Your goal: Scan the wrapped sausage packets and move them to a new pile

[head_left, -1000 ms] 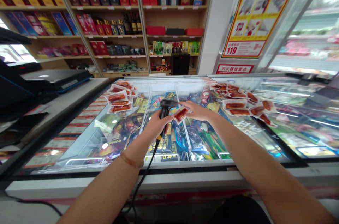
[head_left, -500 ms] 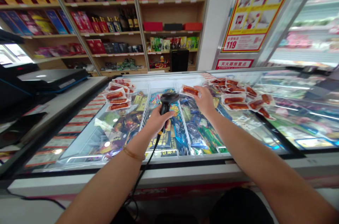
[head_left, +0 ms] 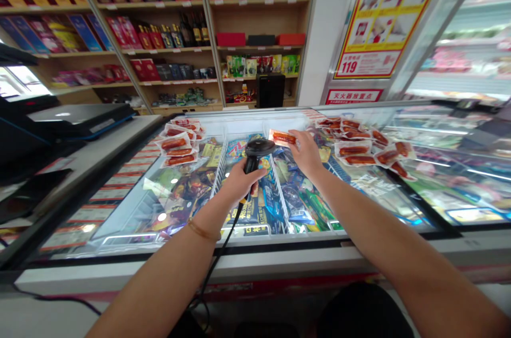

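My left hand [head_left: 240, 182] is wrapped round the handle of a black corded barcode scanner [head_left: 258, 147], its head facing right. In my right hand [head_left: 305, 151] is a clear-wrapped sausage pack [head_left: 281, 138], gripped at its right end. The pack is close to the scanner's head, and a bright reddish glow lies on it. Both hands are over the glass top of a chest freezer. A pile of similar sausage packs [head_left: 178, 143] lies on the glass at the left. More sausage packs [head_left: 355, 150] are spread over the glass at the right.
Frozen goods in wire baskets [head_left: 280, 197] show through the glass. The scanner's cable [head_left: 223, 250] hangs over the freezer's front edge [head_left: 159, 269]. A counter with a flat dark device [head_left: 82, 118] stands at the left. Shelves of boxes and bottles [head_left: 159, 2] line the back.
My right hand has brought the sausage pack slightly left, and the scanner has shifted a little right towards it. A reddish glow now shows on the pack.
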`<move>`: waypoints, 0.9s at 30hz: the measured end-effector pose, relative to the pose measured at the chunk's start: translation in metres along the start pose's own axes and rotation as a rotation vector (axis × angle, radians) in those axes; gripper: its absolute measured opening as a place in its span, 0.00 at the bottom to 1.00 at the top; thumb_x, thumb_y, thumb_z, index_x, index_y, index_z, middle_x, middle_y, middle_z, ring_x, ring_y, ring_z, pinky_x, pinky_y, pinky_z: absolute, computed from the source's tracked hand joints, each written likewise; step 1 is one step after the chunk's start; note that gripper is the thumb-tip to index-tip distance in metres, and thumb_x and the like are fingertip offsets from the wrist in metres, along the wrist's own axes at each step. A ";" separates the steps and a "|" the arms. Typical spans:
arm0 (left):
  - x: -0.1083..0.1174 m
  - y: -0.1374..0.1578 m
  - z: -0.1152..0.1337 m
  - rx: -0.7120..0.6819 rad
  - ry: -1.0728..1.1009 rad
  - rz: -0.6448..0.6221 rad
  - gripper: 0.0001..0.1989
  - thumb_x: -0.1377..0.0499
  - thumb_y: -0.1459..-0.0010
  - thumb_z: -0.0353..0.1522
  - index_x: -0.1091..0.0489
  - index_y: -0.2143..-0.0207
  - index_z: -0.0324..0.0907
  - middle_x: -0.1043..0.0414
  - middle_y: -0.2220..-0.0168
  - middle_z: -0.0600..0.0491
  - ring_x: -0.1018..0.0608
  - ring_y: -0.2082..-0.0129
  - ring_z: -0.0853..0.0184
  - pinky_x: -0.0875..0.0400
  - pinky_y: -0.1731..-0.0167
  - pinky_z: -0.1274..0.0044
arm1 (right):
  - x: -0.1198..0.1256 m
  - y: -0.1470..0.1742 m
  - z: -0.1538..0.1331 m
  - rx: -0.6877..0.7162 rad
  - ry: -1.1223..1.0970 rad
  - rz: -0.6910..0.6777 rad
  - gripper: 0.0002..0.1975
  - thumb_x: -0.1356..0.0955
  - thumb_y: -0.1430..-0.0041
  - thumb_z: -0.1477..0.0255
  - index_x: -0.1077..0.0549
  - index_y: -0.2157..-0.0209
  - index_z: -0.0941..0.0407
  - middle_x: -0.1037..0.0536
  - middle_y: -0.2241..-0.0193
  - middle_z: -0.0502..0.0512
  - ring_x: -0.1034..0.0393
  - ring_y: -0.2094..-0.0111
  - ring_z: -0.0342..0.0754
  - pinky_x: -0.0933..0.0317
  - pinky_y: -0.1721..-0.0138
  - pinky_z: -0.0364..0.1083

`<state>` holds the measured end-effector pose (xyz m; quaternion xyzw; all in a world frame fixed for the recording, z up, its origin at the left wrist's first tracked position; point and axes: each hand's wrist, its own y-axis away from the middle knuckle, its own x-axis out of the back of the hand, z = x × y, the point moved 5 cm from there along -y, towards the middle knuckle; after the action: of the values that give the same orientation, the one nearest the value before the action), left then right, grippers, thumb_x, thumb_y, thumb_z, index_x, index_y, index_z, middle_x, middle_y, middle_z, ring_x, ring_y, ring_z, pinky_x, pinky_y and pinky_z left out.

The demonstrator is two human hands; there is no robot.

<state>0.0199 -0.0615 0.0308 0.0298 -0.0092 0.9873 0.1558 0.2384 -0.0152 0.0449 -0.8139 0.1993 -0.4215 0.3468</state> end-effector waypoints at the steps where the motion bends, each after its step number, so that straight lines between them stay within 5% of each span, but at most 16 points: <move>1: 0.000 0.000 0.000 0.000 0.000 -0.001 0.18 0.33 0.52 0.39 0.34 0.62 0.42 0.38 0.88 0.62 0.36 0.90 0.73 0.42 0.86 0.80 | 0.000 0.000 -0.001 0.003 -0.001 -0.002 0.19 0.36 0.42 0.77 0.30 0.48 0.58 0.26 0.53 0.63 0.34 0.49 0.56 0.41 0.43 0.55; 10: 0.002 -0.002 -0.003 -0.023 -0.024 0.003 0.17 0.34 0.51 0.39 0.35 0.63 0.42 0.37 0.87 0.61 0.35 0.90 0.72 0.42 0.86 0.80 | -0.010 0.004 0.007 -0.009 0.022 -0.036 0.21 0.37 0.42 0.76 0.31 0.46 0.56 0.27 0.53 0.63 0.34 0.48 0.57 0.40 0.44 0.56; 17: 0.016 0.008 0.014 0.009 0.095 0.219 0.13 0.37 0.51 0.36 0.37 0.67 0.43 0.38 0.87 0.61 0.36 0.90 0.73 0.43 0.88 0.81 | -0.027 0.000 0.004 -0.029 -0.007 -0.051 0.20 0.36 0.42 0.74 0.29 0.47 0.59 0.26 0.55 0.65 0.32 0.51 0.58 0.39 0.45 0.58; 22: 0.064 0.013 0.044 -0.066 0.196 0.373 0.15 0.36 0.54 0.36 0.37 0.67 0.43 0.34 0.82 0.61 0.35 0.89 0.74 0.43 0.89 0.81 | -0.058 -0.042 -0.043 -0.019 -0.121 -0.049 0.22 0.35 0.43 0.74 0.29 0.47 0.58 0.25 0.54 0.63 0.31 0.50 0.57 0.40 0.44 0.57; 27: 0.136 0.026 0.059 -0.126 0.193 0.562 0.16 0.34 0.56 0.37 0.37 0.68 0.42 0.36 0.82 0.61 0.35 0.89 0.74 0.41 0.89 0.81 | -0.119 -0.104 -0.122 -0.044 -0.238 -0.119 0.25 0.34 0.46 0.77 0.30 0.45 0.60 0.26 0.50 0.64 0.33 0.46 0.55 0.43 0.40 0.54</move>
<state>-0.1142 -0.0458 0.0982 -0.0775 -0.0635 0.9875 -0.1220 0.0740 0.0801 0.1051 -0.8760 0.1173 -0.3372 0.3244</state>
